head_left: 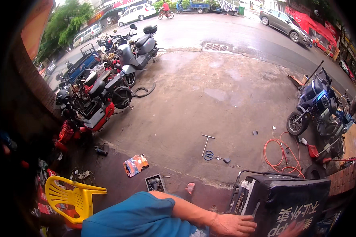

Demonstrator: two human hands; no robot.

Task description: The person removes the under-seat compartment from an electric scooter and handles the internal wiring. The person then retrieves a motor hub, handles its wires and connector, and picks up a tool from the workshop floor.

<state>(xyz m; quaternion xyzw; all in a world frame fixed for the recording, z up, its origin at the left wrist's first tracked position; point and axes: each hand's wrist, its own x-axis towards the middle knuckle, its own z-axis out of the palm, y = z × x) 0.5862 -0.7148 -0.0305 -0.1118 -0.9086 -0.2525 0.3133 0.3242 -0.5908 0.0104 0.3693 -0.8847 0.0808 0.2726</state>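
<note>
While the left hand [233, 224] lies flat with fingers spread against the side of the black delivery box [283, 201] at the lower right of the frame, it grips nothing, just presses on it. Only a sliver of the right hand [292, 229] shows at the bottom edge, over the box's front face, and I can't tell if it's clenched or loose. That front face carries big white lettering (the box sits on a black rack, and its lid is closed, so no telling what's in it).

Lower centre, a small open tray [155, 183] on the ground holds a dark tool or two, with an orange and blue flat packet [135, 165] just left of it. A yellow plastic chair [71, 195] sits at lower left. An orange hose [280, 155] is coiled at the right, near a blue scooter [318, 106]. Wet concrete pavement [209, 98] lies wide open across the middle, scooters parked along its left edge.
</note>
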